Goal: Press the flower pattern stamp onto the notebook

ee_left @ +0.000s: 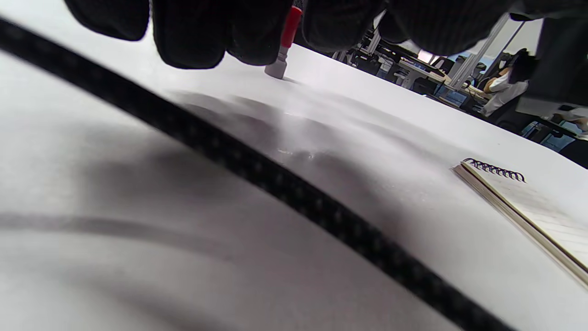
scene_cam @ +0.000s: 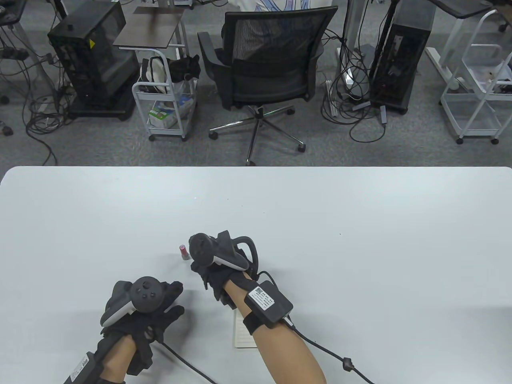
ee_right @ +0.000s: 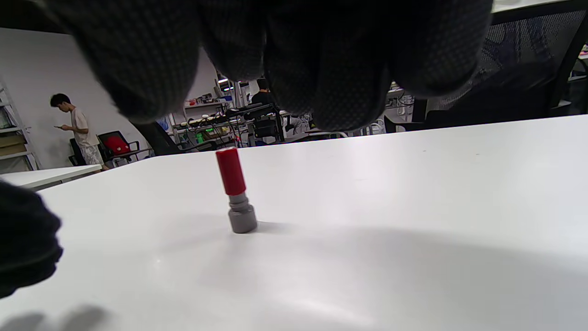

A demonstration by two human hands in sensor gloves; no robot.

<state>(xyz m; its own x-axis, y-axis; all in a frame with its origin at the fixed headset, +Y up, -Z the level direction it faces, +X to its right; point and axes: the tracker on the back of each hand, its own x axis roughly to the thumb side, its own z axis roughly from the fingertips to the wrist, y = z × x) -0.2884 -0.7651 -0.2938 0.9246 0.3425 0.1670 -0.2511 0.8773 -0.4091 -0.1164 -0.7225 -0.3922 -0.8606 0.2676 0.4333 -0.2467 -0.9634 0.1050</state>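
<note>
A small stamp [scene_cam: 184, 252] with a red handle and a grey base stands upright on the white table [scene_cam: 360, 240]. It also shows in the right wrist view [ee_right: 236, 191] and the left wrist view [ee_left: 285, 43]. My right hand [scene_cam: 214, 276] hovers just right of the stamp, not touching it, fingers [ee_right: 321, 69] hanging above the table and holding nothing. A spiral notebook [scene_cam: 242, 332] lies open under my right forearm; it shows in the left wrist view [ee_left: 533, 207]. My left hand [scene_cam: 160, 316] rests on the table, left of the notebook, holding nothing.
A black cable [scene_cam: 320, 352] runs from my right wrist unit across the table's front. Another cable [ee_left: 257, 174] crosses the left wrist view. An office chair [scene_cam: 268, 68] and carts stand beyond the table's far edge.
</note>
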